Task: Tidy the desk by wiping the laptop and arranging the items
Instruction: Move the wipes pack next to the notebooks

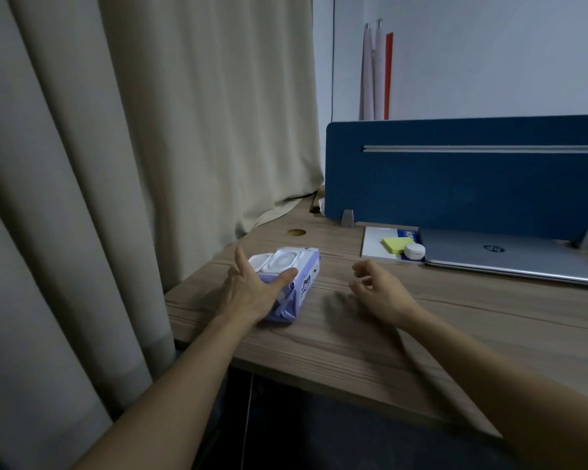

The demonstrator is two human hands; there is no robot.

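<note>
Closed silver laptop (513,254) lies flat; lavender wipes pack (294,283) lid-open.

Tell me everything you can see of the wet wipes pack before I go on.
The wet wipes pack is a soft lavender plastic pouch with a small printed figure on its side and a white rigid dispenser lid on top, whose flap looks flipped open. It lies flat on the wooden desk near the left edge, close to the curtain, well apart from the laptop. The left hand holds it, thumb across the lid side and fingers spread over the far side. The right hand does not touch it.
</note>
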